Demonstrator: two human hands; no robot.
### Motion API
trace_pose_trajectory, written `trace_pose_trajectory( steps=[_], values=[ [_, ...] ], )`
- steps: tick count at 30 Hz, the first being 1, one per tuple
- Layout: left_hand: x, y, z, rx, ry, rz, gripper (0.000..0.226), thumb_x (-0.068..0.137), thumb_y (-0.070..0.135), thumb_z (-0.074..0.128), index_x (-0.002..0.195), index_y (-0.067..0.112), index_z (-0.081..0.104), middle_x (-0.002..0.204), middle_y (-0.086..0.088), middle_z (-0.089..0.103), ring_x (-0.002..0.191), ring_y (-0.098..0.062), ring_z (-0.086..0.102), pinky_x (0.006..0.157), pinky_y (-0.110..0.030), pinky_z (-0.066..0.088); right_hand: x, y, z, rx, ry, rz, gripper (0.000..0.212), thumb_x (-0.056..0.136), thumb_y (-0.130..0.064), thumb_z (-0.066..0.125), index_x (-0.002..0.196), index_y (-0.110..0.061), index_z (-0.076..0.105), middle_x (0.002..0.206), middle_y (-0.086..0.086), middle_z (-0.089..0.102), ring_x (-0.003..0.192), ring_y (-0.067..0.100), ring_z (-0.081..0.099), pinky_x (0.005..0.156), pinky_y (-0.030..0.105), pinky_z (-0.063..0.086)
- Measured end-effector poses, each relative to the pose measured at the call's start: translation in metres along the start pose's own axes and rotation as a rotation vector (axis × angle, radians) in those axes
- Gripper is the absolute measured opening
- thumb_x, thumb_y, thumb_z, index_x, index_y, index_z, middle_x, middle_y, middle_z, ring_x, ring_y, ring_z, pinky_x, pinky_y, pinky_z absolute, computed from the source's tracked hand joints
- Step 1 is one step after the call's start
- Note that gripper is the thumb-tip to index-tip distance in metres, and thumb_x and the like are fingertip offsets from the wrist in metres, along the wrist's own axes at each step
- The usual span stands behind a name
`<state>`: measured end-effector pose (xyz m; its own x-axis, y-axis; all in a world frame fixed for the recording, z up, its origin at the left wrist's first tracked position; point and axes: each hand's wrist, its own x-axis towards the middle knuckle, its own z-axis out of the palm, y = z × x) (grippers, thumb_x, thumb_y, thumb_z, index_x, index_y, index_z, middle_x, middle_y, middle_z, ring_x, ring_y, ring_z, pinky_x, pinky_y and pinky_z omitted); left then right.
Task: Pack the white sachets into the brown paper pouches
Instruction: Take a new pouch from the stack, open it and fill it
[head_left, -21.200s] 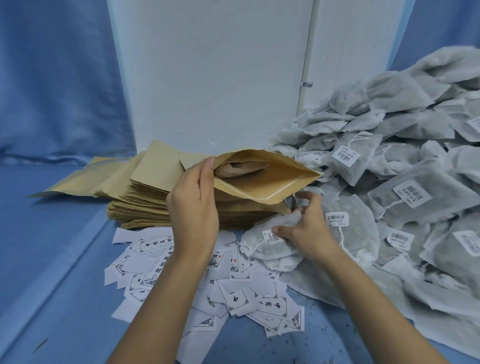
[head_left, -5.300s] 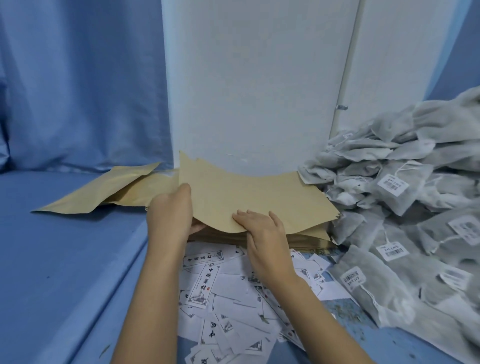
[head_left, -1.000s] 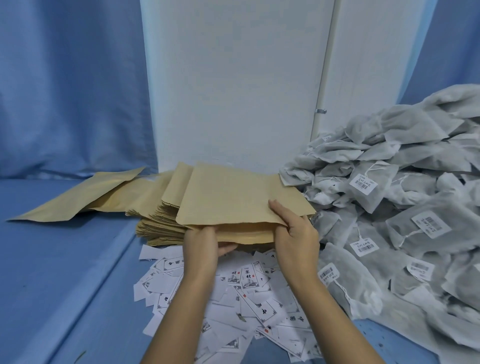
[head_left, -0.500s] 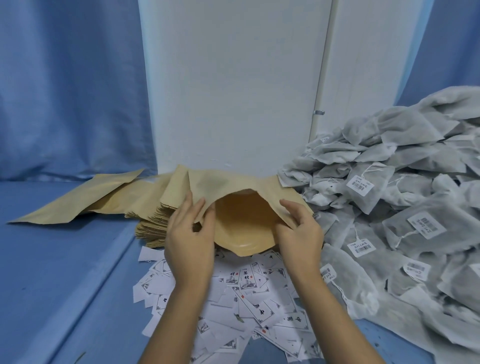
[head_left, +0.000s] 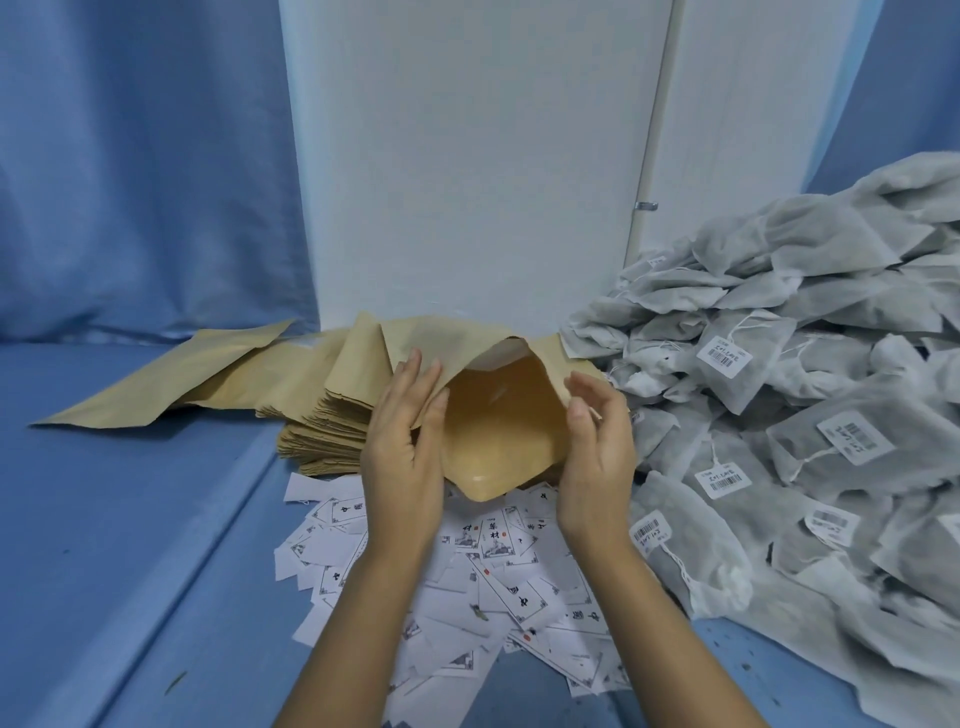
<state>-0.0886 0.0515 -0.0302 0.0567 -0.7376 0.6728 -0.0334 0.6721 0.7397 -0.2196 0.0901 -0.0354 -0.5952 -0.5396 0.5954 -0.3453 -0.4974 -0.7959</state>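
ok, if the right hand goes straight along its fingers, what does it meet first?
The right hand would likely meet the right wall of the open brown pouch at its mouth; depth is unclear.

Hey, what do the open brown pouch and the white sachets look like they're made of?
The open pouch looks like matte kraft paper; its inside is smoother and faintly glossy, perhaps a lining. The sachets look like thin non-woven fabric or filter paper: fuzzy, semi-translucent, darker contents showing through.
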Motion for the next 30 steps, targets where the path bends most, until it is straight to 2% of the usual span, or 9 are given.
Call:
trace_pose_trajectory(
  steps=[4, 9, 11, 14, 18, 20, 24, 27, 30],
  values=[
    [0.002, 0.007, -0.002, 0.011, 0.054, -0.009, 0.022, 0.092, 0.040, 0.042, 0.110, 0.050, 0.051, 0.129, 0.019, 0.052, 0.125, 0.008, 0.043, 0.098, -0.004, 0.031, 0.009, -0.001, -0.003, 0.202, 0.107, 0.124, 0.047, 0.084, -0.046, 0.040, 0.122, -0.019, 0.050, 0.120, -0.010, 0.057, 0.111, -0.008, 0.051, 0.087, 0.007, 0.038],
    [0.003, 0.013, 0.006, 0.058, 0.153, 0.033, 0.037, 0.092, 0.038, 0.039, 0.121, 0.022, 0.057, 0.123, 0.011, 0.054, 0.123, 0.003, 0.043, 0.097, -0.003, 0.032, 0.024, -0.002, -0.013, 0.389, 0.239, 0.252, 0.041, 0.085, -0.040, 0.036, 0.111, -0.016, 0.056, 0.108, -0.002, 0.062, 0.098, 0.003, 0.059, 0.076, 0.013, 0.045],
    [0.002, 0.016, 0.011, 0.026, 0.168, 0.020, 0.034, 0.092, 0.038, 0.039, 0.119, 0.026, 0.056, 0.123, 0.012, 0.054, 0.124, 0.002, 0.044, 0.098, -0.004, 0.033, 0.028, 0.003, -0.024, 0.142, 0.227, 0.347, 0.025, 0.088, -0.030, 0.040, 0.093, -0.019, 0.062, 0.091, -0.004, 0.063, 0.081, 0.009, 0.059, 0.069, 0.022, 0.047],
    [0.002, 0.018, 0.021, -0.003, 0.178, 0.019, 0.042, 0.092, 0.038, 0.039, 0.122, 0.017, 0.060, 0.124, 0.011, 0.054, 0.125, 0.002, 0.044, 0.098, -0.003, 0.032, 0.033, 0.011, -0.043, -0.278, 0.083, 0.381, 0.024, 0.088, -0.019, 0.046, 0.068, -0.014, 0.058, 0.065, -0.005, 0.063, 0.068, 0.024, 0.060, 0.065, 0.036, 0.047],
    [0.002, 0.018, 0.034, -0.004, 0.208, -0.010, 0.031, 0.097, 0.025, 0.045, 0.123, 0.014, 0.059, 0.123, 0.011, 0.054, 0.125, -0.003, 0.045, 0.099, -0.007, 0.036, 0.038, 0.013, -0.067, -0.983, -0.184, 0.292, 0.024, 0.089, -0.027, 0.048, 0.081, -0.008, 0.061, 0.079, 0.008, 0.061, 0.082, 0.031, 0.057, 0.064, 0.035, 0.043],
    [0.002, 0.021, 0.039, 0.005, 0.209, -0.001, 0.025, 0.098, 0.020, 0.047, 0.120, 0.026, 0.055, 0.121, 0.017, 0.052, 0.123, -0.005, 0.048, 0.100, -0.012, 0.038, 0.040, 0.014, -0.078, -1.210, -0.292, 0.327, 0.032, 0.093, -0.032, 0.047, 0.105, -0.004, 0.057, 0.106, 0.016, 0.058, 0.105, 0.035, 0.050, 0.079, 0.038, 0.042],
    [0.004, 0.023, 0.044, 0.020, 0.200, -0.018, 0.028, 0.098, 0.021, 0.047, 0.124, 0.019, 0.058, 0.121, 0.016, 0.051, 0.125, -0.004, 0.046, 0.100, -0.005, 0.033, 0.044, 0.010, -0.084, -1.335, -0.465, 0.581, 0.049, 0.092, -0.036, 0.048, 0.131, -0.009, 0.035, 0.138, 0.016, 0.033, 0.130, 0.033, 0.029, 0.103, 0.044, 0.033],
    [0.006, 0.025, 0.044, 0.016, 0.212, -0.051, 0.033, 0.099, 0.025, 0.046, 0.125, 0.010, 0.060, 0.124, 0.012, 0.052, 0.126, -0.003, 0.044, 0.099, -0.004, 0.033, 0.044, 0.009, -0.079, -1.271, -0.563, 0.678, 0.052, 0.088, -0.023, 0.056, 0.130, -0.008, 0.030, 0.135, 0.017, 0.031, 0.127, 0.036, 0.032, 0.099, 0.041, 0.036],
    [0.006, 0.025, 0.043, 0.030, 0.225, -0.050, 0.034, 0.099, 0.025, 0.046, 0.124, 0.010, 0.061, 0.128, 0.005, 0.056, 0.126, -0.004, 0.045, 0.096, 0.000, 0.031, 0.047, 0.008, -0.083, -1.238, -0.635, 0.720, 0.045, 0.087, -0.006, 0.053, 0.127, -0.006, 0.034, 0.128, 0.018, 0.044, 0.112, 0.032, 0.049, 0.078, 0.034, 0.042]
  ],
)
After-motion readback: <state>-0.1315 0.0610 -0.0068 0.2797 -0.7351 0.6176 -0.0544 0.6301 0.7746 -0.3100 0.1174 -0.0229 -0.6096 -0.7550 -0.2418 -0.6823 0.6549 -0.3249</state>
